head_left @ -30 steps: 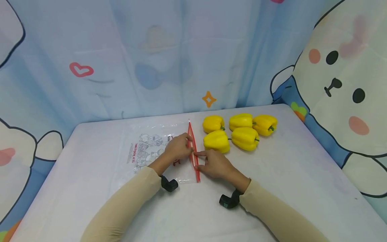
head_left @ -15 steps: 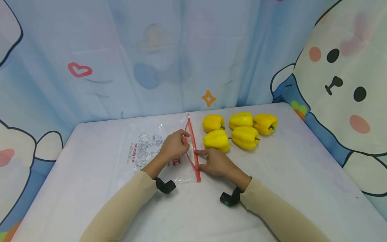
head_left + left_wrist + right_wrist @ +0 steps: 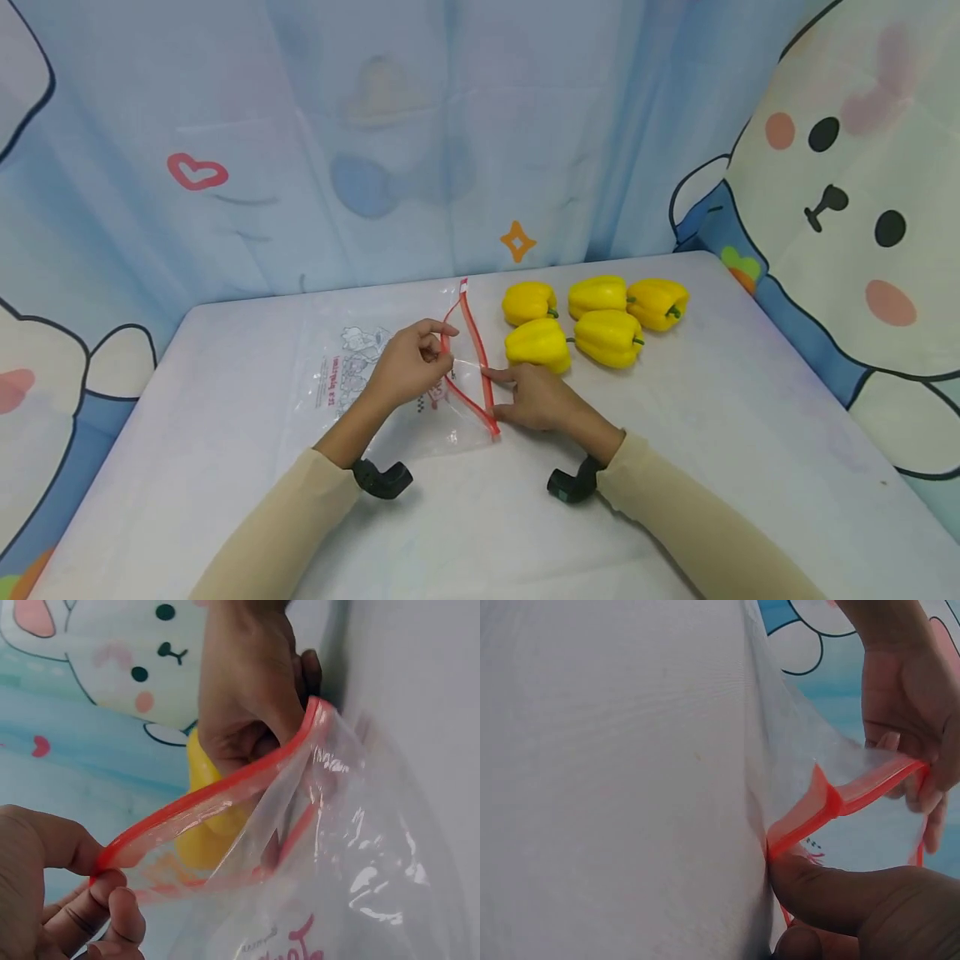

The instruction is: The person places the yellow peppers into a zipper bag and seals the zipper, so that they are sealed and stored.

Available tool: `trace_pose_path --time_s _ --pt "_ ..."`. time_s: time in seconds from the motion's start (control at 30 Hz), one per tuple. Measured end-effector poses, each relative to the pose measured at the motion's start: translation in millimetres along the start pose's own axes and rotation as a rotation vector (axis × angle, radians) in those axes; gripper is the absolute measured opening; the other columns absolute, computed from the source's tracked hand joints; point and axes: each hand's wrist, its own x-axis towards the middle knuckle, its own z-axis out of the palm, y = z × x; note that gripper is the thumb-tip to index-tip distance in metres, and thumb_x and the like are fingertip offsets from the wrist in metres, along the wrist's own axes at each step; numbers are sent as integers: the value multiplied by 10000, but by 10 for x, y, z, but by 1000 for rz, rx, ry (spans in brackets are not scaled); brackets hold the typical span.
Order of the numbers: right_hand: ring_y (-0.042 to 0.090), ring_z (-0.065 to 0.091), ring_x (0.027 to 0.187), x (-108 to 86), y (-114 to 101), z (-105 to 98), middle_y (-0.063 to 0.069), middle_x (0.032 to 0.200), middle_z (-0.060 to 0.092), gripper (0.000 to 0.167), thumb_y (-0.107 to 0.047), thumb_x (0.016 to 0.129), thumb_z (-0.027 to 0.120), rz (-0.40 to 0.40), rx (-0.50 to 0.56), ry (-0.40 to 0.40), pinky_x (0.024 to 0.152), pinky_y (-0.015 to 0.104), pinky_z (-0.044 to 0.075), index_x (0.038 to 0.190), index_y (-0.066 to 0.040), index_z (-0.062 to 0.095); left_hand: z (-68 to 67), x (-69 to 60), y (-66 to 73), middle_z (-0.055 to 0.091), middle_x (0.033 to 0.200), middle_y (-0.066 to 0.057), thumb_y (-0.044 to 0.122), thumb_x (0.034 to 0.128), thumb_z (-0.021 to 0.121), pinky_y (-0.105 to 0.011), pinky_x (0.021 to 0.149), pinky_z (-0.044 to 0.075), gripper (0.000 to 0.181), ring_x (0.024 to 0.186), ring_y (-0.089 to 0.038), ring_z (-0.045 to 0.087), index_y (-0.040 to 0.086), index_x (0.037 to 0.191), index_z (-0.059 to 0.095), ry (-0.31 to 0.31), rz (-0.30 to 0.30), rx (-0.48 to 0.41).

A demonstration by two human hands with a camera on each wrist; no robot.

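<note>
Left hand (image 3: 408,362): your fingers (image 3: 84,909) have the upper red strip (image 3: 195,797) pinched against the thumb, no gap there, and you've just drawn it up and away to the left.
Right hand (image 3: 536,400): barely moved; finger and thumb tips sit a little apart on the lower red strip (image 3: 472,325), keeping it low at the worktop (image 3: 480,533). You can't tell from here whether they pinch it or simply pin it.
Mouth of the bag: here's the change! A narrow slit half a second ago, now a broad wedge, the two strips bowed well apart in the middle and still meeting at the ends.
Clear bag (image 3: 356,354): lying on the worktop to the left of your right hand, mouth end lifted, mouth turned to the right, nothing visible inside.
What it means: the lips look properly parted now, so the opening appears to be going well, as long as both strips stay held.
Yellow peppers (image 3: 608,339): five, unmoved, outside the bag and just right of its mouth; the closest is right by your right hand, touching or not you can't tell.
Curtain (image 3: 262,242): pale blue, cartoon-printed, hanging behind it all.
</note>
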Motion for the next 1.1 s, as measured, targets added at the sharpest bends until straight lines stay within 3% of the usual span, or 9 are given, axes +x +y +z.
trace_pose_path --time_s 0.23,0.43,0.53,0.73,0.97,1.1 --pt "173 474 596 -5 25 -4 23 650 523 646 -350 800 797 23 -17 -2 519 238 397 1393 -362 542 51 -141 -56 545 680 -8 48 855 611 -239 651 456 312 727 -172 510 124 1153 668 113 37 -230" --pt "171 466 613 -20 28 -6 17 639 508 627 -364 803 793 10 -13 7 520 236 366 1383 -367 554 139 -168 -137 516 649 44 -26 860 565 -189 538 401 312 609 -92 465 50 1150 652 196 -36 -599" --pt "175 458 603 -19 18 -6 20 630 485 629 -366 800 796 11 -8 9 514 236 349 1380 -375 553 164 -167 -171 532 659 54 -41 862 547 -180 518 402 309 583 -75 471 24 1151 632 231 -61 -732" --pt "178 462 612 -19 -9 1 29 673 489 639 -353 794 801 27 1 13 514 240 350 1382 -375 550 212 -167 -233 573 709 37 -29 857 527 -179 535 434 321 626 -80 524 -10 1168 606 293 -89 -852" --pt "182 460 602 -31 -12 -1 22 654 493 643 -361 799 795 44 1 19 497 235 363 1391 -371 544 256 -140 -251 640 976 -144 -10 822 512 -180 428 285 334 558 -62 461 -20 1131 636 352 -196 -979" --pt "171 418 551 -32 -7 -2 11 612 440 637 -354 804 792 24 7 19 471 226 323 1391 -368 545 265 -149 -259 638 1026 -171 -8 832 517 -170 429 283 299 560 -64 466 -7 1102 646 365 -215 -996"
